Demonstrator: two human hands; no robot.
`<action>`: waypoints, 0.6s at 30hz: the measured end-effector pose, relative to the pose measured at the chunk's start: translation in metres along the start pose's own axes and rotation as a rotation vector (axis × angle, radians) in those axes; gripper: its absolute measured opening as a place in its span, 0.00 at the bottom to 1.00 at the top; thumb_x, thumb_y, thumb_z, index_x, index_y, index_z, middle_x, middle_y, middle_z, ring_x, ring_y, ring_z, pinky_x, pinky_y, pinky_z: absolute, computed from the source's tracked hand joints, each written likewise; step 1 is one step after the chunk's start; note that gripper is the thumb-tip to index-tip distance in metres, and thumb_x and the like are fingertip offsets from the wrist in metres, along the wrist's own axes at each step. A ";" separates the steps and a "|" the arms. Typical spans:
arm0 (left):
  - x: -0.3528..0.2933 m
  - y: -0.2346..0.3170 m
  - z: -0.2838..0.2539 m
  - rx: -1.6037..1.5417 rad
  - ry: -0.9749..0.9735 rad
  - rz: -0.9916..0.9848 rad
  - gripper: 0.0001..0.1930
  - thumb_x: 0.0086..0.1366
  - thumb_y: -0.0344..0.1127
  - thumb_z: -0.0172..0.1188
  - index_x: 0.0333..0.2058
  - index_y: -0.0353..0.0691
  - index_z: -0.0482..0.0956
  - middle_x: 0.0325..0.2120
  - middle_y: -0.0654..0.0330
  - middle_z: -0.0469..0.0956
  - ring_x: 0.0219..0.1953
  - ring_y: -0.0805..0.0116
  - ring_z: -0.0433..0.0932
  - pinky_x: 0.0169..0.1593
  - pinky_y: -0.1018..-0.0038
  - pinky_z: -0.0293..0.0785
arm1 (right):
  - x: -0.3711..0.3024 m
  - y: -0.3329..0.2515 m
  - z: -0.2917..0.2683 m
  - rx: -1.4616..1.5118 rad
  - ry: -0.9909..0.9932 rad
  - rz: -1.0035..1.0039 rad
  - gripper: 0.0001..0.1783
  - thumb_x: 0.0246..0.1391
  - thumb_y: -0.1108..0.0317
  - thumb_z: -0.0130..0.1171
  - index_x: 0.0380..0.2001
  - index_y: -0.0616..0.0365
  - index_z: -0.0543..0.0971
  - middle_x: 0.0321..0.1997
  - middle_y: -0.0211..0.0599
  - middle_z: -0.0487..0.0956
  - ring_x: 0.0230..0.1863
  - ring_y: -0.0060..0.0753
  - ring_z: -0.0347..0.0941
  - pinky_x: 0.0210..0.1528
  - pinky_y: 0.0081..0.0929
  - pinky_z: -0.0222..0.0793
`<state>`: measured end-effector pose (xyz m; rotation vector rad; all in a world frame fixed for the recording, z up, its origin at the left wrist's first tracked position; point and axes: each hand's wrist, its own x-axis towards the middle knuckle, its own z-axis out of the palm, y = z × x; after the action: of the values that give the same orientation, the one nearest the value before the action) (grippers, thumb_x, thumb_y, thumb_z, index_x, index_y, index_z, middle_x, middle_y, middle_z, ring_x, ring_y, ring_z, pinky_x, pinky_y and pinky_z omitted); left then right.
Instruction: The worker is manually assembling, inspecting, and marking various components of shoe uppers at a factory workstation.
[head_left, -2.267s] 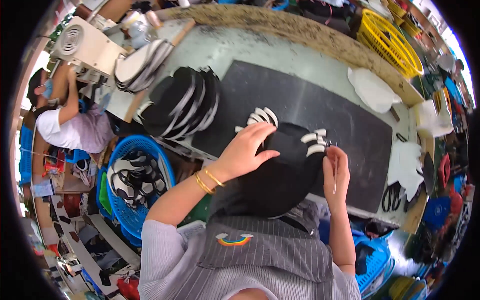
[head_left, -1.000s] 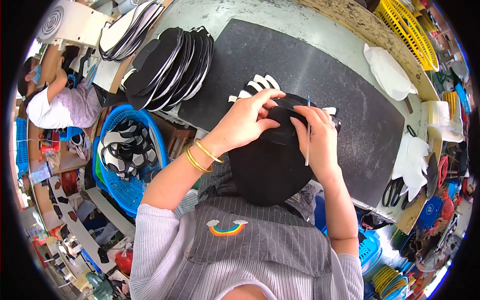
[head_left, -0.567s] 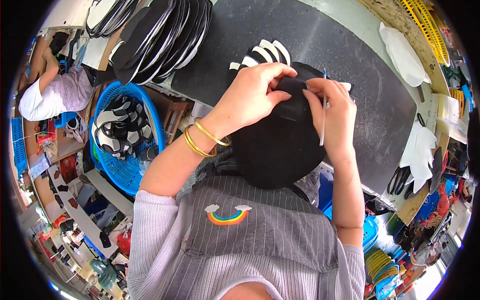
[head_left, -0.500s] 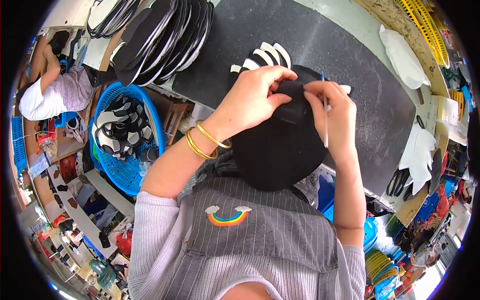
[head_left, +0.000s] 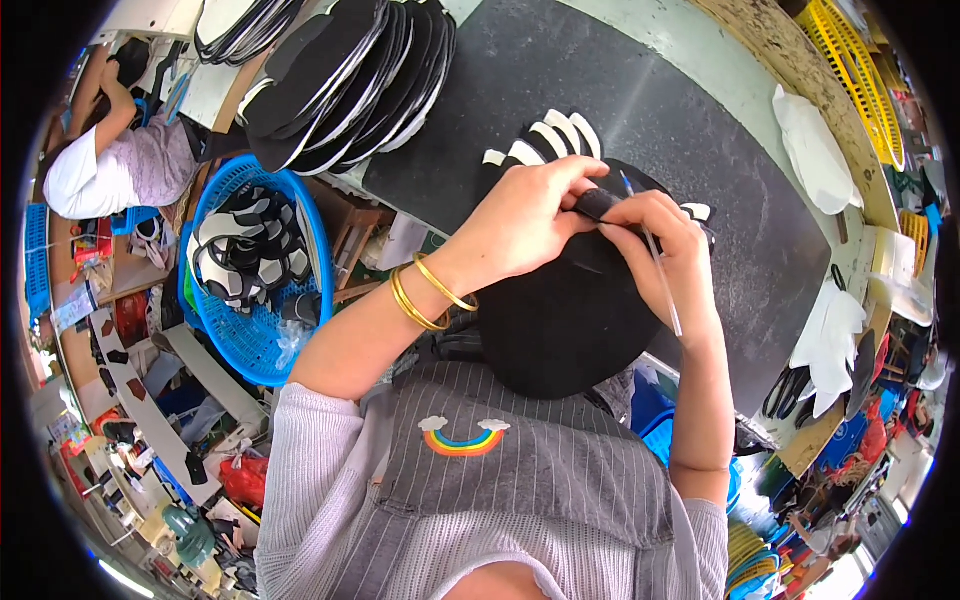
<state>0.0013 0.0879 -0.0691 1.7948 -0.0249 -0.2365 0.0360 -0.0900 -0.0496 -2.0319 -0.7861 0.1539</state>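
A small black strip (head_left: 596, 204) is pinched between both my hands, above a large rounded black fabric piece (head_left: 565, 325). My left hand (head_left: 525, 212) grips the strip's left side with thumb and fingers closed. On its other side, my right hand (head_left: 665, 240) pinches the strip between thumb and forefinger. A slim pen (head_left: 667, 300) with a clear barrel and blue tip is also tucked in that right hand, slanting across it. Several small black-and-white curved pieces (head_left: 560, 135) fan out beyond the fabric piece. Part of the strip is hidden by my fingers.
A stack of black-and-white oval pieces (head_left: 345, 90) lies on the table's left. Below it stands a blue basket (head_left: 245, 345) of black-and-white parts. White cut pieces (head_left: 815, 150) lie at the right edge, near a yellow crate (head_left: 855, 75). Another person (head_left: 130, 165) sits far left.
The black strip has been tilted and folded narrower between my fingers. The pen has swung to a steeper slant across my right hand. The whole view has shifted slightly.
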 end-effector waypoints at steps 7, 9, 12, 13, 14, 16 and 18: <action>0.000 0.007 -0.006 0.071 -0.021 -0.073 0.20 0.57 0.22 0.60 0.49 0.32 0.72 0.39 0.54 0.80 0.44 0.70 0.78 0.49 0.76 0.74 | 0.006 0.005 0.012 -0.022 0.141 0.118 0.04 0.48 0.76 0.61 0.28 0.62 0.76 0.26 0.38 0.76 0.26 0.37 0.73 0.30 0.28 0.67; 0.002 0.004 -0.007 0.064 -0.030 -0.060 0.18 0.57 0.23 0.60 0.48 0.32 0.73 0.39 0.55 0.80 0.43 0.71 0.78 0.49 0.76 0.74 | 0.007 0.007 0.013 -0.029 0.154 0.108 0.04 0.48 0.75 0.61 0.28 0.62 0.76 0.26 0.39 0.76 0.26 0.38 0.73 0.30 0.28 0.67; 0.004 0.005 -0.009 0.028 -0.045 -0.082 0.16 0.58 0.24 0.60 0.46 0.31 0.75 0.38 0.56 0.80 0.42 0.74 0.78 0.47 0.78 0.74 | 0.007 0.007 0.015 -0.033 0.177 0.098 0.04 0.48 0.75 0.61 0.28 0.62 0.76 0.26 0.39 0.76 0.26 0.39 0.74 0.30 0.29 0.67; 0.005 0.006 -0.009 -0.002 -0.052 -0.116 0.14 0.59 0.25 0.60 0.44 0.30 0.76 0.37 0.57 0.81 0.41 0.75 0.78 0.46 0.79 0.74 | 0.007 0.007 0.015 -0.030 0.186 0.097 0.04 0.48 0.75 0.61 0.28 0.63 0.76 0.26 0.40 0.76 0.26 0.39 0.74 0.30 0.29 0.68; 0.006 0.007 -0.009 -0.001 -0.057 -0.119 0.14 0.59 0.25 0.60 0.44 0.30 0.76 0.37 0.57 0.81 0.41 0.75 0.78 0.46 0.79 0.74 | 0.007 0.007 0.016 -0.028 0.189 0.102 0.04 0.48 0.75 0.61 0.28 0.63 0.76 0.26 0.40 0.76 0.26 0.39 0.74 0.30 0.29 0.68; 0.007 0.009 -0.007 -0.027 -0.026 -0.104 0.13 0.58 0.30 0.62 0.40 0.29 0.78 0.32 0.52 0.82 0.35 0.72 0.80 0.41 0.78 0.74 | 0.006 0.007 0.016 -0.022 0.209 0.103 0.05 0.47 0.76 0.62 0.27 0.63 0.76 0.26 0.40 0.76 0.26 0.38 0.74 0.30 0.28 0.67; 0.008 0.008 -0.006 -0.027 -0.037 -0.092 0.12 0.59 0.30 0.62 0.40 0.29 0.78 0.31 0.54 0.82 0.34 0.75 0.79 0.40 0.79 0.74 | 0.005 0.007 0.014 -0.004 0.211 0.137 0.05 0.47 0.75 0.62 0.27 0.63 0.76 0.26 0.39 0.76 0.25 0.36 0.73 0.29 0.27 0.67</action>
<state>0.0107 0.0908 -0.0615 1.7663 0.0344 -0.3340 0.0375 -0.0794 -0.0619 -2.0660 -0.5165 0.0149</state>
